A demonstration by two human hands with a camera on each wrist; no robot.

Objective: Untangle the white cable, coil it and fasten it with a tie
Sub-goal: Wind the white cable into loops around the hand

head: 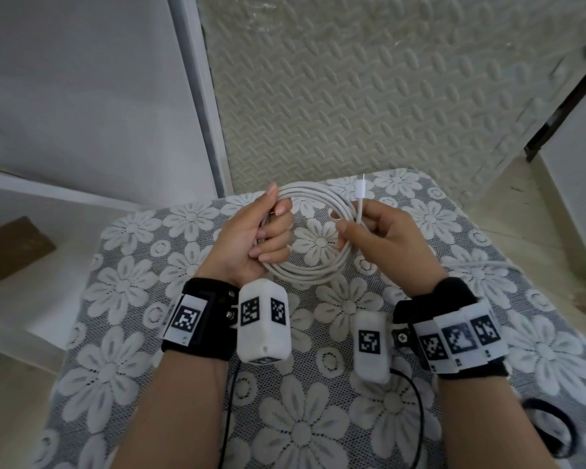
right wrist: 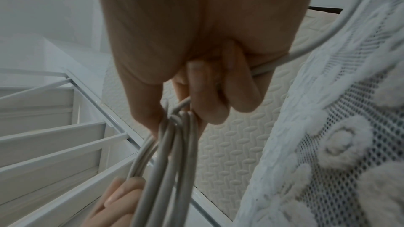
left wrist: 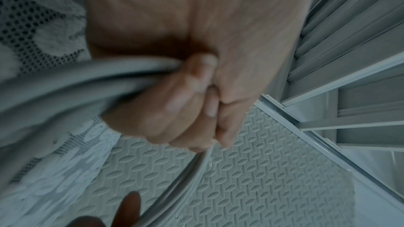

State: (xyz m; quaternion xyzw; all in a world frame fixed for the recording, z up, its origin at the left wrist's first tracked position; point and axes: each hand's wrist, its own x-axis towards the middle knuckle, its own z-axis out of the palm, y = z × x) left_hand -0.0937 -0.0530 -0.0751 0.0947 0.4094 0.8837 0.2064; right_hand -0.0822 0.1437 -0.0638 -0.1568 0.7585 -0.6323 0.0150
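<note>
Curled around the left side of the coiled white cable [head: 315, 265], the left hand [head: 251, 236] gripped its loops above the floral lace cloth [head: 345, 414]. Pinching the coil's right side, the right hand [head: 383, 236] held the connector end [head: 362, 188] upright. Only the head view showed that plug; the wrist views showed bunched strands [right wrist: 172, 153] between fingers [left wrist: 183, 92].

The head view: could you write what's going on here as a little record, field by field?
cable: white, wound into a round coil, held above the tablecloth
left hand: grips the coil's left side
right hand: pinches the strand below the plug, at the coil's right side
plug: points away from the person, free
tie: none seen on the coil
task stage: coiled, not yet fastened
</note>
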